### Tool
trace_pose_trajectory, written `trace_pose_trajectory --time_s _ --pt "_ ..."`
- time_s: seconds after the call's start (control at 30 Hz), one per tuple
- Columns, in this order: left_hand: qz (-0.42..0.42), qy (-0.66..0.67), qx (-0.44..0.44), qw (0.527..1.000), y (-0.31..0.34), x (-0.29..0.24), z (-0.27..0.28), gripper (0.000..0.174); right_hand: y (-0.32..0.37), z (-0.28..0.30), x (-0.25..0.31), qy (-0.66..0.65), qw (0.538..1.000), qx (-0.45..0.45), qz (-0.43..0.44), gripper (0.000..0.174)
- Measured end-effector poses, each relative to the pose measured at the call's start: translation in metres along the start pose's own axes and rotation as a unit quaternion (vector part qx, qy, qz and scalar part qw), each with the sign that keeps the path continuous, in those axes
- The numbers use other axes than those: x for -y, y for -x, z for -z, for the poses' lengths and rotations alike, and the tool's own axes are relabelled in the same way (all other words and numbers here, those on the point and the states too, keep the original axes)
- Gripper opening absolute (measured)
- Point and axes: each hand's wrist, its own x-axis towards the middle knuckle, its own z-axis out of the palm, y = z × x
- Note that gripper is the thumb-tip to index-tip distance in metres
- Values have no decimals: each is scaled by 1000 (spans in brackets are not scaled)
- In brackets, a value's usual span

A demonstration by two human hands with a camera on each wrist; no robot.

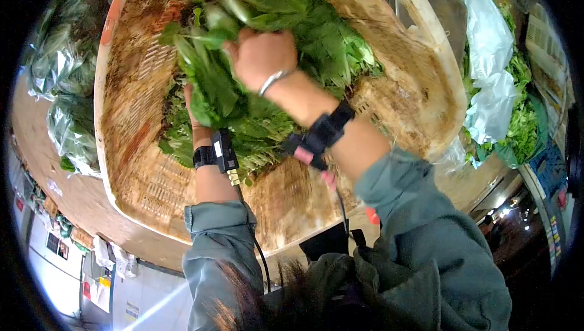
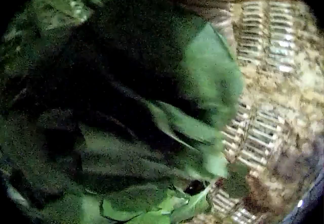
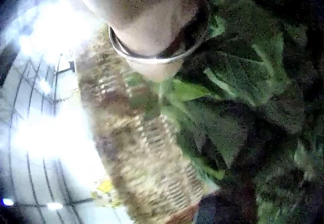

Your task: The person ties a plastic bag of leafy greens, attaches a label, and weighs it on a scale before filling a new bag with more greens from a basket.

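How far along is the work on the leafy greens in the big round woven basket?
Looks done: clear plastic bags of greens lie beside the round woven bamboo basket. In hand: the right hand grips a bunch from the loose green leafy pile; the left hand is buried in leaves, grip unclear. Left: a sizeable pile sits loose in the basket, so plenty likely remains.

The left hand (image 1: 193, 118) lies mostly buried in the leafy greens (image 1: 316, 45), its fingers hidden. The right hand's (image 1: 263, 57) fingertips curl out of sight among the leaves. Beyond the fingers, the woven basket's (image 1: 140, 167) far rim is cut off. Both wrist views are dark and blurred.
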Motion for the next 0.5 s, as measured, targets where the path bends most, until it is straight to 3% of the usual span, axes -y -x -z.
trace_pose_trajectory --time_s 0.03,0.07,0.1,0.13,0.2,0.23,0.27,0.3,0.33,0.37,0.4,0.43,0.5 --pt "-7 -54 -67 996 4 -8 -17 52 -11 1 -13 -22 998 -55 -36 49" --pt "4 -99 -71 993 -1 -11 -18 53 -26 8 -21 -92 987 -25 -130 48" --pt "15 -143 -73 987 -8 -13 -20 54 -39 -10 -41 -96 983 -83 -134 54" --pt "48 -129 -62 989 -19 -20 -21 55 -49 -14 -53 -48 990 -52 -123 57" --pt "37 -78 -68 994 0 -42 -53 60 -74 -20 -68 -2 994 -22 -111 60" --pt "26 -31 -73 996 11 -43 -69 65 -90 -24 -74 60 994 51 -70 62" --pt "-115 -81 -20 990 20 -31 -80 57 -97 -29 -76 119 985 123 -29 64" --pt "-117 -83 -21 989 14 -28 -79 57 -84 -14 -62 198 978 62 17 70" --pt "-43 -235 -75 968 -1 -24 -79 74 -83 6 -50 221 970 105 7 74" --pt "34 -377 -129 917 -18 -18 -77 94 -82 18 -43 245 958 149 -3 77" --pt "36 -407 -117 905 -39 -13 -64 100 -88 15 -44 246 957 150 0 77" --pt "37 -404 -119 906 -36 -13 -62 100 -96 9 -49 275 945 178 15 77" --pt "100 -155 -53 981 -28 -13 -61 90 -96 -3 -58 307 929 204 30 76"
